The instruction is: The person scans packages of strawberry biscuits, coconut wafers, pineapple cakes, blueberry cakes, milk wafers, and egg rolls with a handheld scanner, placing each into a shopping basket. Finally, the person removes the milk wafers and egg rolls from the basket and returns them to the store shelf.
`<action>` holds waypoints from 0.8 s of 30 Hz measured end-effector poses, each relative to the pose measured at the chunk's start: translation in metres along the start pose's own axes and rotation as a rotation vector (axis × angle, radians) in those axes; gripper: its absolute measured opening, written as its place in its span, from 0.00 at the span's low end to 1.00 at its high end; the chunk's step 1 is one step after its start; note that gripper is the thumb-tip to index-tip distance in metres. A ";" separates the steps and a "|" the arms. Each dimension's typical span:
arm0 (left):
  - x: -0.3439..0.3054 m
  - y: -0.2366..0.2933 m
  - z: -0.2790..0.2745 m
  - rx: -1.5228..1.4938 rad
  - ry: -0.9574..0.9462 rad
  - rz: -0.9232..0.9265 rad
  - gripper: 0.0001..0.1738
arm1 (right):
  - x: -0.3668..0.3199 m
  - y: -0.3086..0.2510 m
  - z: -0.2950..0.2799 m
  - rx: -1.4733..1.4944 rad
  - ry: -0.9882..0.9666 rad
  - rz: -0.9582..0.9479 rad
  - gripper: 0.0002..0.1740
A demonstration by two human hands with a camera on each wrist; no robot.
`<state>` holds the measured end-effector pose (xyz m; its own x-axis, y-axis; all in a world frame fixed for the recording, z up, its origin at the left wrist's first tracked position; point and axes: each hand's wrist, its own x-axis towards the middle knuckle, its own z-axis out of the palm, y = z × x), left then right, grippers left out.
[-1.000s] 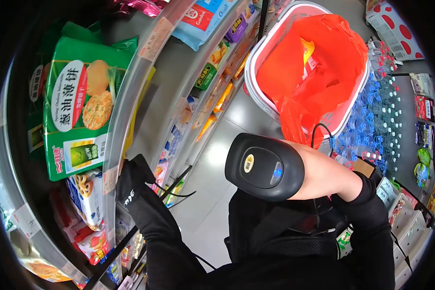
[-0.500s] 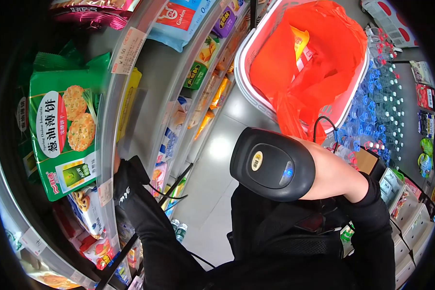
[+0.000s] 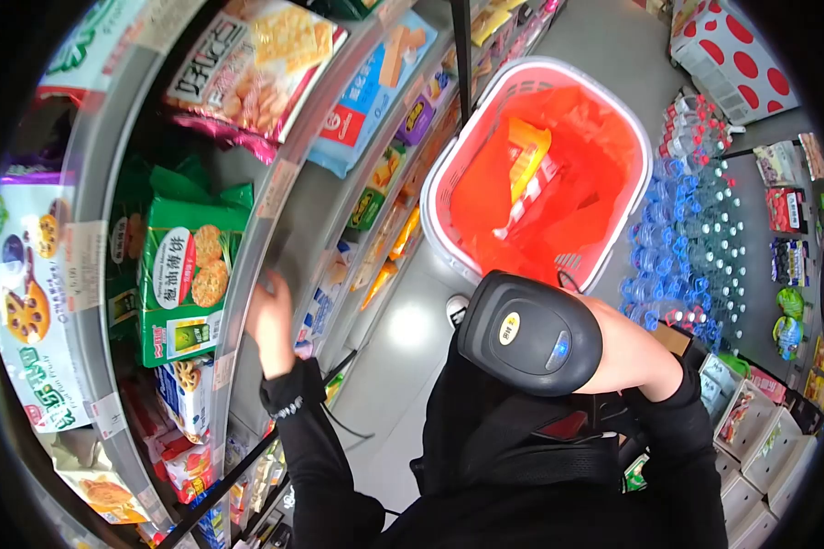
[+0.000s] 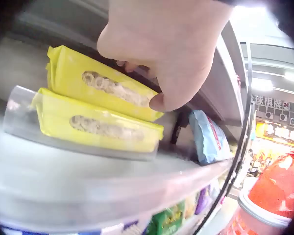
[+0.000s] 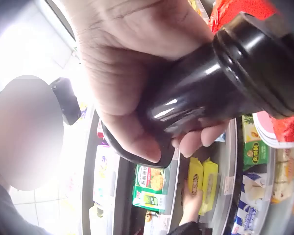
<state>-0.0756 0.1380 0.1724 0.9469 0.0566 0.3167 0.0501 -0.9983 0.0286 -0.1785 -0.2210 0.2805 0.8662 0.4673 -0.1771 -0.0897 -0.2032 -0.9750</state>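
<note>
My right hand (image 5: 137, 54) grips the handle of a black handheld barcode scanner (image 3: 531, 334), fingers wrapped round it. In the head view the scanner's body hides that hand. My left hand (image 4: 161, 54) reaches into a shelf bay at two yellow packs with oval windows. Its thumb lies over the right end of the rear yellow pack (image 4: 105, 83), fingers curled above and behind it. Beside it lies the front yellow pack (image 4: 98, 125), in a clear plastic holder. In the head view the left hand (image 3: 273, 325) is partly under the upper shelf's edge, hiding the packs.
A green biscuit pack (image 3: 183, 274) sits on the shelf above. A white-rimmed basket (image 3: 645, 174) lined with a red bag holds a yellow pack (image 3: 526, 160). Many water bottles (image 3: 696, 220) stand at right. A person (image 5: 14, 210) is at left in the right wrist view.
The left hand now shows clear of its cuff, where the shelf edge hid it before. The head view has shifted, bringing more upper-shelf packs in. The right hand keeps its grip on the scanner.
</note>
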 end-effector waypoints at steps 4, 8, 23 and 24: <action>-0.028 0.058 -0.017 -0.316 0.102 0.271 0.22 | -0.015 0.003 -0.028 0.011 0.043 0.044 0.34; -0.056 0.136 -0.033 -0.735 -0.314 0.415 0.18 | -0.027 0.011 -0.060 0.031 0.070 0.033 0.33; -0.071 0.344 0.154 -1.285 -0.915 -0.567 0.16 | -0.069 0.079 -0.192 0.131 0.315 0.191 0.32; -0.074 0.342 0.183 -1.285 -0.909 -0.580 0.16 | -0.072 0.082 -0.199 0.137 0.309 0.206 0.32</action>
<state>-0.0706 -0.2094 -0.0148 0.7840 -0.0944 -0.6135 0.5952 -0.1661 0.7862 -0.1500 -0.4427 0.2404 0.9284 0.1433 -0.3428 -0.3240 -0.1390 -0.9358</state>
